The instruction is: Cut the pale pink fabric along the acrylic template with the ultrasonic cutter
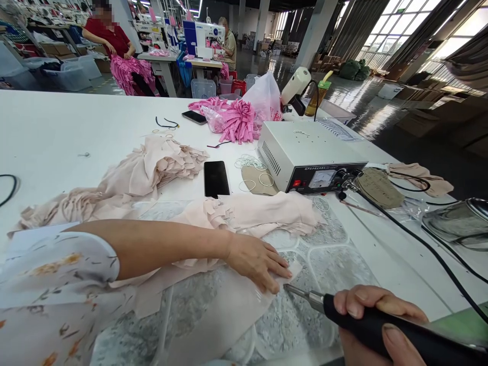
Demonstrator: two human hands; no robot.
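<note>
My left hand (258, 262) lies flat, fingers stretched, pressing a pale pink fabric piece (224, 310) onto a patterned glass plate (328, 264). My right hand (375, 317) grips a black handheld tool (385, 328) whose metal tip (295, 291) sits at the fabric's edge, just below my left fingertips. A black cable (419, 239) runs from the tool to a white control box (308, 155) with a meter on its front.
Piles of pale pink fabric pieces (145, 173) lie behind my arm, with a black phone (216, 178) and white rings (253, 162) beside them. Bright pink ruffles (238, 119) and a plastic bag sit further back. Two people sit at sewing tables in the background.
</note>
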